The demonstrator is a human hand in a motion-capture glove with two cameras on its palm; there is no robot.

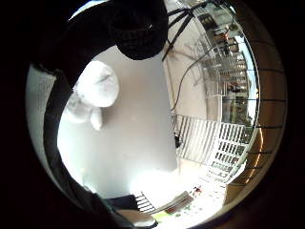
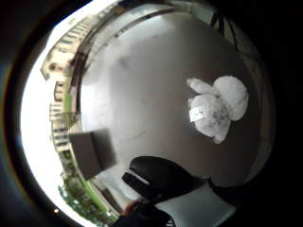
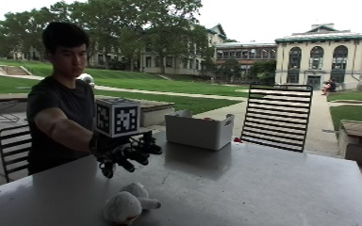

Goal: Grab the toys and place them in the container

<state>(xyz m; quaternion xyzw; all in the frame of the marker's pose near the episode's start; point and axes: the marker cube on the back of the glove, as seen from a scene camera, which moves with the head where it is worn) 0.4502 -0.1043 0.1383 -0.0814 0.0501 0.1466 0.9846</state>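
**Gloved hand above tabletop, toy not held**

Outside view: a person sits at the far left of a grey tabletop (image 3: pixel 262 188) with the right arm stretched forward. The gloved right hand (image 3: pixel 126 153) hangs left of centre in the frame, above the tabletop and not touching it. Grip state: fingers (image 3: pixel 110 168) loosely curled, pointing downward, spread apart, holding nothing.

Toy: one white plush toy (image 3: pixel 127 203) lies on the tabletop at the lower centre-left of the frame, below the hand and nearer the camera. Hand and toy are apart. The toy has a rounded head and a smaller body part beside it.

Container: a white box (image 3: pixel 196 129) with an open top stands on the tabletop at centre frame, beyond the hand, near the far edge. What lies inside cannot be told. A black slatted chair (image 3: pixel 276 117) stands behind the tabletop, right of the box.

Thumb-side palm view: the toy (image 2: pixel 215 109) lies on the bare tabletop (image 2: pixel 142 85) at the right of the frame, with a small white tag on its body. The box (image 2: pixel 92 152) shows at the lower left. A black gloved finger (image 2: pixel 161 175) sits at the bottom edge.

Little-finger-side palm view: the toy (image 1: pixel 93 93) lies on the tabletop (image 1: pixel 133 143) at the upper left, next to a black gloved fingertip (image 1: pixel 138 28) at the top.
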